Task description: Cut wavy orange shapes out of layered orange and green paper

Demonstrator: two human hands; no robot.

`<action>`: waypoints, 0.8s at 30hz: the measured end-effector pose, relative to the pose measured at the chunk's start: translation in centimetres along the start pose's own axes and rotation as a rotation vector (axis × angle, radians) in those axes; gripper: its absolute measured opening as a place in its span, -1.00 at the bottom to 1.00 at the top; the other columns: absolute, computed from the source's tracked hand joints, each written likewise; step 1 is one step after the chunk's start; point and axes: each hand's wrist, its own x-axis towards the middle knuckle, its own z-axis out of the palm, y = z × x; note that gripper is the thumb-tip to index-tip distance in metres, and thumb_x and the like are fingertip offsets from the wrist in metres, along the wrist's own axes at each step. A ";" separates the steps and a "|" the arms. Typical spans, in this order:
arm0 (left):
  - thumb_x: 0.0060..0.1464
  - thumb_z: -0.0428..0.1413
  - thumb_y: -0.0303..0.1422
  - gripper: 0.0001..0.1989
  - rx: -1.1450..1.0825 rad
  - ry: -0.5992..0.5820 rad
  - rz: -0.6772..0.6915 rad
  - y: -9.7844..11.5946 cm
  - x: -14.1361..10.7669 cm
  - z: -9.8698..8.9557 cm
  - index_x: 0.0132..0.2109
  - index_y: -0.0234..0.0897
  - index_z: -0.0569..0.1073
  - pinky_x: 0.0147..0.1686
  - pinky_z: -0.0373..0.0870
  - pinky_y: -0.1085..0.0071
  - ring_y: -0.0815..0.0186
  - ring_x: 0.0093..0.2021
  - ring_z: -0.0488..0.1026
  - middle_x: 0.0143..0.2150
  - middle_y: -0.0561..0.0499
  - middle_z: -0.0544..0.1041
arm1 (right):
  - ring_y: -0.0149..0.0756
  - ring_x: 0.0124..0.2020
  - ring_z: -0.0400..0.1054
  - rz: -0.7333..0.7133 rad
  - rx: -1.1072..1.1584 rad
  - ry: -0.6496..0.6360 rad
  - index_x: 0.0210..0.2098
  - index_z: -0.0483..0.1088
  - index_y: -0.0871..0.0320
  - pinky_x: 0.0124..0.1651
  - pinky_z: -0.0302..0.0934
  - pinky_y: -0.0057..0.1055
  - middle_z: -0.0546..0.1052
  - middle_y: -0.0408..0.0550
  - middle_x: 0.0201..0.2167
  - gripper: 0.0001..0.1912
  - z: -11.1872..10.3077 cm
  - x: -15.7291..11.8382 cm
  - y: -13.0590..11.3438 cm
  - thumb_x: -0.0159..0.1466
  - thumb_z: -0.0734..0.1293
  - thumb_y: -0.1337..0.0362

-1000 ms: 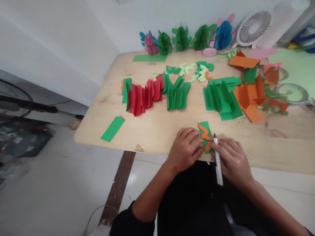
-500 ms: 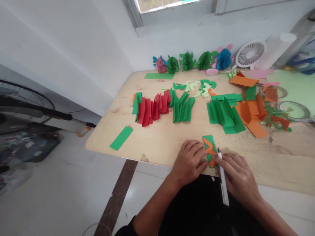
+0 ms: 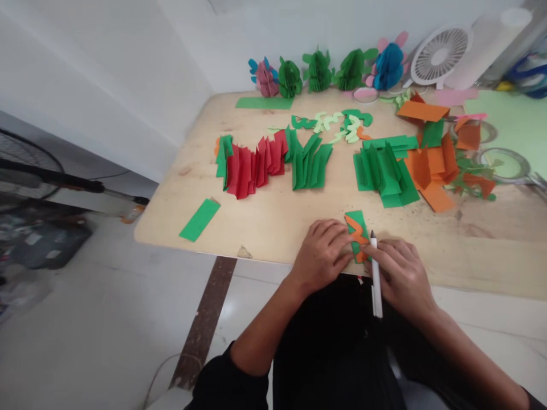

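Observation:
At the table's front edge lies a small green paper rectangle point(image 3: 355, 216) with a wavy orange paper cutout point(image 3: 358, 232) on top of it. My left hand point(image 3: 321, 253) comes in from its left, fingers bent and close together, thumb and fingertips holding the papers down. On the other side my right hand point(image 3: 399, 273) grips a white pen point(image 3: 376, 282) between its fingers, the dark tip pointing away from me. The right index fingertip touches the orange cutout, whose lower part is partly covered by my fingers.
Folded red paper point(image 3: 250, 171) and folded green papers point(image 3: 310, 162) stand mid-table, with more green folds point(image 3: 384, 171) and orange pieces point(image 3: 433, 171) rightward. Wavy cutouts point(image 3: 331, 121), paper figures point(image 3: 318, 71) and a white fan point(image 3: 440, 56) are farther back. Scissors point(image 3: 506, 165) lie right.
The view has tilted downward, so the table and hands sit higher in the picture. Both hands, the pen and the papers keep nearly the same arrangement.

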 end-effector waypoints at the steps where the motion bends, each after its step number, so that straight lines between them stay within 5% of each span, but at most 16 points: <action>1: 0.21 0.04 -0.29 -0.77 0.003 -0.003 0.000 0.0 0.0 0.0 -0.06 -0.28 0.47 0.15 0.26 0.12 0.13 0.11 0.33 0.05 -0.09 0.48 | -0.14 -0.14 0.34 0.007 -0.001 -0.003 -0.04 0.41 0.15 -0.12 0.15 -0.23 0.54 0.01 -0.26 -0.69 0.0 0.1 -0.1 0.25 0.25 0.46; 24: 0.17 0.11 -0.26 -0.76 -0.034 -0.042 -0.027 -0.2 0.0 -0.1 -0.08 -0.27 0.51 0.18 0.22 0.11 0.10 0.14 0.32 0.08 -0.10 0.47 | -0.16 -0.17 0.33 0.022 0.025 -0.043 0.04 0.35 0.14 -0.16 0.17 -0.25 0.51 0.03 -0.24 -0.63 -0.5 0.7 -0.2 0.26 0.23 0.48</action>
